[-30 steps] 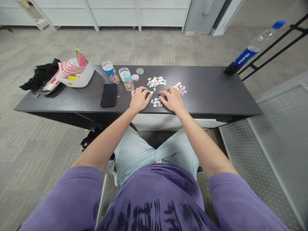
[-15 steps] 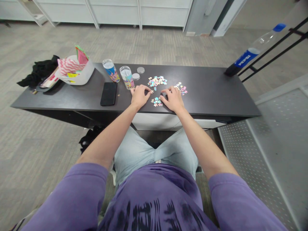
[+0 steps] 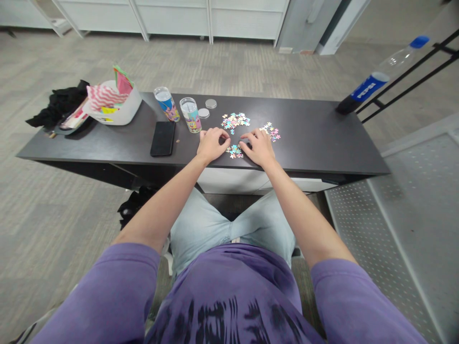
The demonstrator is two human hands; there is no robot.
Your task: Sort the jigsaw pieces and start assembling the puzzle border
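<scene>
Grey striped carpet [image 3: 258, 67] covers the floor around one long, dark, flat-topped table [image 3: 315, 138]. At the table's right end is one tall, clear plastic bottle [image 3: 367, 90] with a blue cap, a blue label and dark drink at the bottom. Near the table's left end sit one heap of crumpled black cloth [image 3: 59, 102] and one white plastic tub [image 3: 124, 112] full of bright packets.

Two bare hands rest at the middle of the table, close to its near edge. On the left hand [image 3: 212, 144], the thumb and pointing finger come together; I cannot tell if they pinch a piece. The right hand [image 3: 260, 147] is bent like a claw, its thumb and pointing finger a little apart, with the thumb beside some pieces.

Left of the table's middle are two clear, round cups [image 3: 191, 114] with cartoon pictures, and one flat black phone [image 3: 162, 139].

Three groups of tiny, many-coloured puzzle pieces lie around the table's middle. The far group [image 3: 235, 121] is biggest and stretches along the table's length. The right group [image 3: 274, 133], partly hidden, slants toward the table's near right corner. The near group [image 3: 235, 151] lies between the hands. Single pieces are too small to count. Two round silver lids [image 3: 204, 113] lie flat toward the table's far edge.
</scene>
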